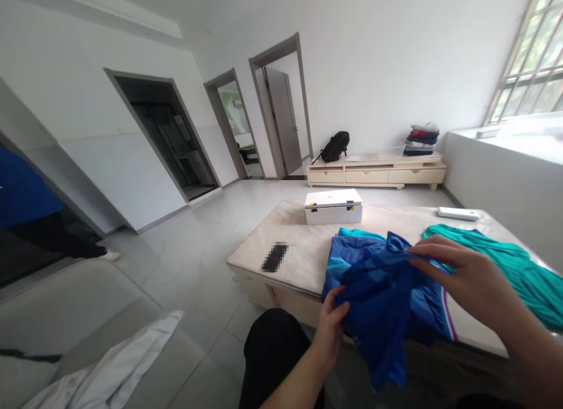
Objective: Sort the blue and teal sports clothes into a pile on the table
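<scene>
Our left grip (329, 328) and right grip (468, 271) both pinch the blue garment (373, 300); it seems light, limp, perhaps slippery, so its edges suit our hold.

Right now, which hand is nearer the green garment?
Right: the right hand is beside the green garment, partly overlapping it in view; the left hand is farther left, holding the blue garment.
</scene>
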Demonstrator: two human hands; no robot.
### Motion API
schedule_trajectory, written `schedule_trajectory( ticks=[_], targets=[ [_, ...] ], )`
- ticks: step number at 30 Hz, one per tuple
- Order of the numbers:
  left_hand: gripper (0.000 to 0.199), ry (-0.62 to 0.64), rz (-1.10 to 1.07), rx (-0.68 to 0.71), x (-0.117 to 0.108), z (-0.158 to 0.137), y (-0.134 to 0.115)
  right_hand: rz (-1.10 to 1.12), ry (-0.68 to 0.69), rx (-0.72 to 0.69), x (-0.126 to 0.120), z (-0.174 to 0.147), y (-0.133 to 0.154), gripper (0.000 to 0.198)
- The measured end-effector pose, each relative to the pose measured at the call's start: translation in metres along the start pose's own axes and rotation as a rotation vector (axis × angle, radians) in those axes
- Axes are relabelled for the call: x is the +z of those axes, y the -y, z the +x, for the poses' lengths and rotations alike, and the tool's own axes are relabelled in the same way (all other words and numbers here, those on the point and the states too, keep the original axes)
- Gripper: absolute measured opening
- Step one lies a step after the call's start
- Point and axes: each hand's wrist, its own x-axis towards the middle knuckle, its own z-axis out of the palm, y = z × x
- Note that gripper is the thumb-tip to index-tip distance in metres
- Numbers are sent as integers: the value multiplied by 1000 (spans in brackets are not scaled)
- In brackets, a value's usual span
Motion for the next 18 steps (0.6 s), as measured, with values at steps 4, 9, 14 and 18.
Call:
schedule_trajectory(
  ticks=[4, 9, 14, 18],
  targets=[
    [53, -41, 113, 42, -4, 7, 7, -18, -479, 129, -21, -10, 26, 31],
    [48, 52, 199, -50, -2, 4, 15, 20, -818, 293, -23, -15, 47, 29],
    [41, 160, 273, -93, -2, 0, 19, 136, -803, 232, -19, -19, 43, 26],
    [47, 308, 514, -82, -4, -2, 20, 263, -841, 184, -20, -18, 50, 21]
  ],
)
